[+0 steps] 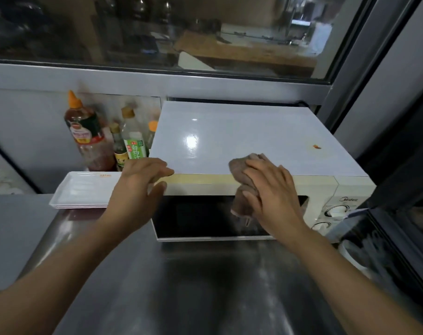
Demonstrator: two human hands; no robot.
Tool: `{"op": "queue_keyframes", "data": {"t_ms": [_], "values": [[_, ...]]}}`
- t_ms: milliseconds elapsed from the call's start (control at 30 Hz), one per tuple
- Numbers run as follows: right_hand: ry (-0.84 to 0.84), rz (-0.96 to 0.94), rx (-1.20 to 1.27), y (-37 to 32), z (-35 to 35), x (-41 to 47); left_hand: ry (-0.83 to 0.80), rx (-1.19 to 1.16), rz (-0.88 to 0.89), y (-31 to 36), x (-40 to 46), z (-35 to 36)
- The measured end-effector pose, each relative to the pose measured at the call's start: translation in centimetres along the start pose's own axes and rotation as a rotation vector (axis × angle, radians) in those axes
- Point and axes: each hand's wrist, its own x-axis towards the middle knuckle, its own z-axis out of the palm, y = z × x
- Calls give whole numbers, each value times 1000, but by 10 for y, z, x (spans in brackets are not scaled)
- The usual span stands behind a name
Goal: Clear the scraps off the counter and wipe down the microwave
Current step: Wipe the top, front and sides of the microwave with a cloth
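Cloth partly hidden under right hand.

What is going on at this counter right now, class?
A person is wiping a white microwave. The right hand presses a brown cloth over its top front edge, above the dark door. The left hand steadies the top left corner. Sauce bottles and white trays sit to the left.
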Motion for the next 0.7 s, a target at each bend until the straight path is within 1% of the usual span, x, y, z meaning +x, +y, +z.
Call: {"op": "queue_keyframes", "data": {"t_ms": [67,133,200,300,367,467,567,633,700], "values": [[7,1,17,-20,7,5,-7,-4,2,-2,1,1],[-5,-39,29,-30,10,9,-19,-9,21,-3,2,1],[-31,-61,-2,-17,6,7,-17,-17,44,-5,2,2],[-34,25,-21,14,-7,-5,0,-47,46,-7,2,3],[3,56,4,17,-8,-8,20,-69,33,-7,2,6],[41,42,42,-9,4,1,32,-80,18,-7,2,8],[8,-35,50,-23,9,8,34,-58,-14,-7,2,10],[-30,-55,8,-7,1,5,26,-45,-27,-7,2,8],[-48,6,-30,15,-11,-1,4,-33,-18,-9,1,4]]}}
